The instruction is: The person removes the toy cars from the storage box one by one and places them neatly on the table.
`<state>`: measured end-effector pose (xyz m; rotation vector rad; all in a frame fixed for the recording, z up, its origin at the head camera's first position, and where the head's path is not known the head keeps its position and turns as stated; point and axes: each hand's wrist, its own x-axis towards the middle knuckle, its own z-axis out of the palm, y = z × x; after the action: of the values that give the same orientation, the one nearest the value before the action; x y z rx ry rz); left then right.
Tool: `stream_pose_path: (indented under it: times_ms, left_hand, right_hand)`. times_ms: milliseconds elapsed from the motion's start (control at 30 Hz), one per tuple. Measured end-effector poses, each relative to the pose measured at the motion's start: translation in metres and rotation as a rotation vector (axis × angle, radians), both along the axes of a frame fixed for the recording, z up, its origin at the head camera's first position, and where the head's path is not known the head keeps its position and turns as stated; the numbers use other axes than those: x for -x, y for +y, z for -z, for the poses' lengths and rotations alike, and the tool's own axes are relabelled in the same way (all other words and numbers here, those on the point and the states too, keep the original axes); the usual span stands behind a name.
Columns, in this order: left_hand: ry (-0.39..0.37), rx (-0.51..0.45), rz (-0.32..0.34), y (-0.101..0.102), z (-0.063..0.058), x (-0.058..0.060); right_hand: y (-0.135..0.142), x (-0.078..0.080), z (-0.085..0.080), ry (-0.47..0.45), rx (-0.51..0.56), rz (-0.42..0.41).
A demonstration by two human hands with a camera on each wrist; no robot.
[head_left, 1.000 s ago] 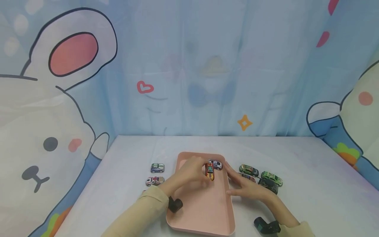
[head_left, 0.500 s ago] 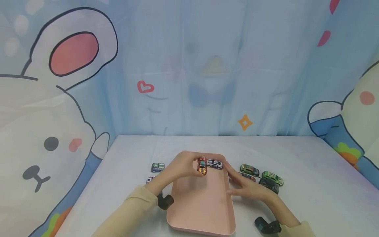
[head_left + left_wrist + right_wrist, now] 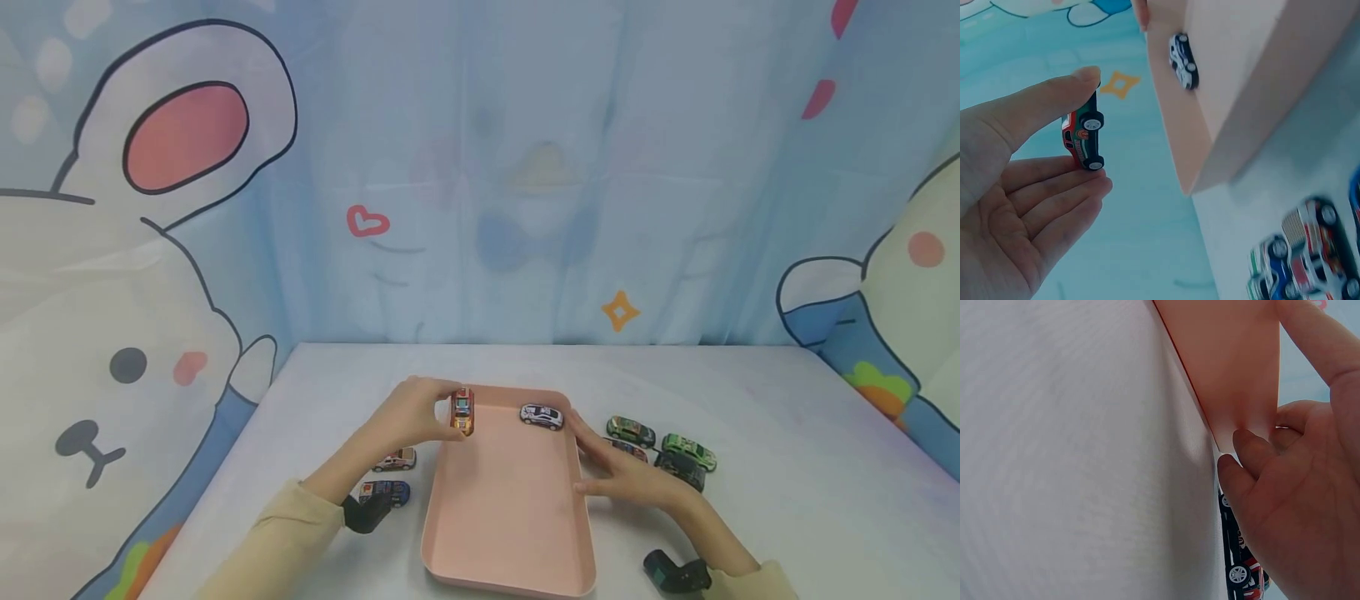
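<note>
My left hand (image 3: 408, 417) pinches a small red and yellow toy car (image 3: 462, 412) between thumb and fingertips. It is over the far left corner of a pink tray (image 3: 510, 517). In the left wrist view the toy car (image 3: 1085, 140) shows its dark side and wheels, with the thumb on one end and fingers at the other. A white toy car (image 3: 542, 417) lies inside the tray near its far right corner. Along the tray's right side rests my right hand (image 3: 626, 475), fingers extended. In the right wrist view its fingertips touch the tray's outer wall (image 3: 1229, 369).
Left of the tray stand a white patterned toy car (image 3: 395, 459) and a blue one (image 3: 385, 492). Several more, including a bright green toy car (image 3: 690, 451), cluster right of the right hand on the white table (image 3: 787, 500). A printed curtain (image 3: 465, 250) hangs behind.
My left hand has carried the red and yellow toy car leftward, from beside the white car to the tray's left rim. The right hand stays in place.
</note>
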<state>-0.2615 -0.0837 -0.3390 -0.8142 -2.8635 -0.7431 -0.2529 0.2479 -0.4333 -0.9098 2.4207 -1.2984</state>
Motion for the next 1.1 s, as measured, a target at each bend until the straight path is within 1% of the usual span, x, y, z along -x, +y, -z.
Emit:
stream_pose_path:
  times_ms: [133,333,467,600,833,1000,1100]
  left_hand:
    - [0.001,0.016,-0.055,-0.02,0.002,-0.007]
    - [-0.029,0.023,-0.149,-0.049,0.008,-0.018]
    - [-0.031,0.018,-0.186,-0.065,0.016,-0.027]
    - [-0.042,0.004,-0.208,-0.079,0.025,-0.033]
    - [-0.066,0.003,-0.262,-0.105,0.037,-0.038]
    - [-0.069,0.021,-0.288,-0.125,0.048,-0.037]
    - [-0.094,0.025,-0.296,-0.133,0.056,-0.035]
  right_hand:
    - [-0.001,0.0,0.0,-0.001,-0.003,0.006]
    - [-0.001,-0.001,-0.001,-0.002,-0.011,0.01]
    - [-0.001,-0.001,-0.001,-0.008,-0.002,0.008]
    - [-0.001,0.0,0.0,-0.014,0.003,0.008]
    - [-0.001,0.0,0.001,-0.026,0.0,0.001]
    - [0.0,0.0,0.001,-0.004,0.011,0.0]
    - [0.0,0.0,0.001,0.0,0.019,-0.006]
